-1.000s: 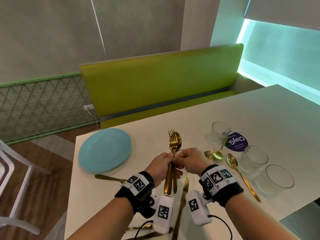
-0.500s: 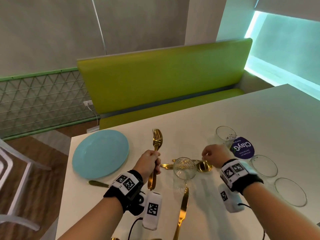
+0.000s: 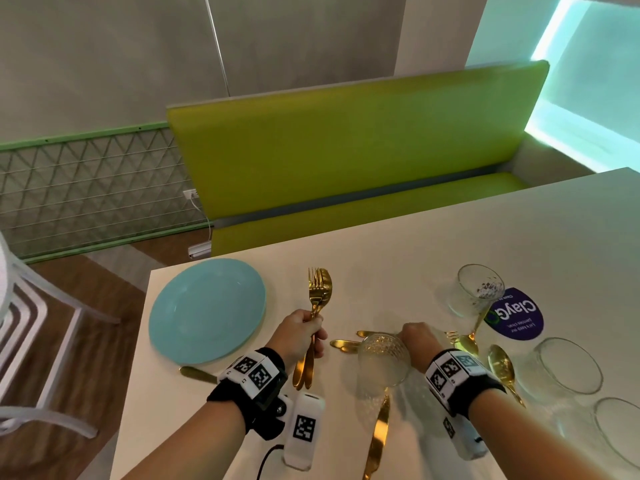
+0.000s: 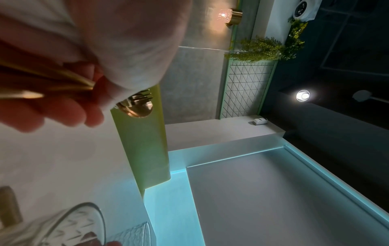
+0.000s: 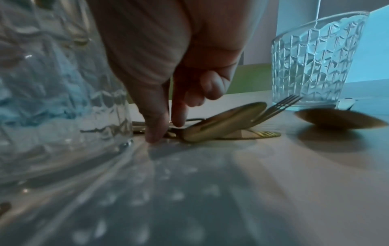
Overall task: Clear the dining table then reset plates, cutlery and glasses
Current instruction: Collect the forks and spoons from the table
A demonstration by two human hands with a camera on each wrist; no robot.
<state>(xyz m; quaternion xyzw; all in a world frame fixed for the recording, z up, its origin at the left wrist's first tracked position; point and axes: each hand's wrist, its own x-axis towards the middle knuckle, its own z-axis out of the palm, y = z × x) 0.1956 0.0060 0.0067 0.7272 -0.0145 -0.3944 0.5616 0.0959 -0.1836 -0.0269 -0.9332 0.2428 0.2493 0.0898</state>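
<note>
My left hand [image 3: 304, 334] grips a bundle of gold cutlery [image 3: 318, 289] by the handles, fork tines and a spoon bowl pointing away over the white table [image 3: 450, 237]. The left wrist view shows the same hand [image 4: 63, 113] and the cutlery heads [image 4: 136, 106]. Just behind a patterned glass [image 3: 382, 362], my right hand [image 3: 415, 337] is down at the tabletop. In the right wrist view, thumb and index of the right hand [image 5: 166, 131] pinch the handle of a gold spoon [image 5: 227, 123]. A gold fork [image 5: 282, 104] lies against the spoon, and both heads are tilted up.
A light blue plate [image 3: 207, 310] sits at the left, a gold knife handle [image 3: 197, 374] below it. A gold knife [image 3: 379, 434] lies near me. Another spoon [image 3: 502, 365], three more glasses [image 3: 479, 285] [image 3: 564, 365] [image 3: 620, 431] and a purple sticker [image 3: 516, 318] are at the right. A green bench [image 3: 346, 150] stands beyond.
My right hand left the cutlery bundle and went right and down to the spoon and fork behind the glass. The left hand keeps holding the bundle.
</note>
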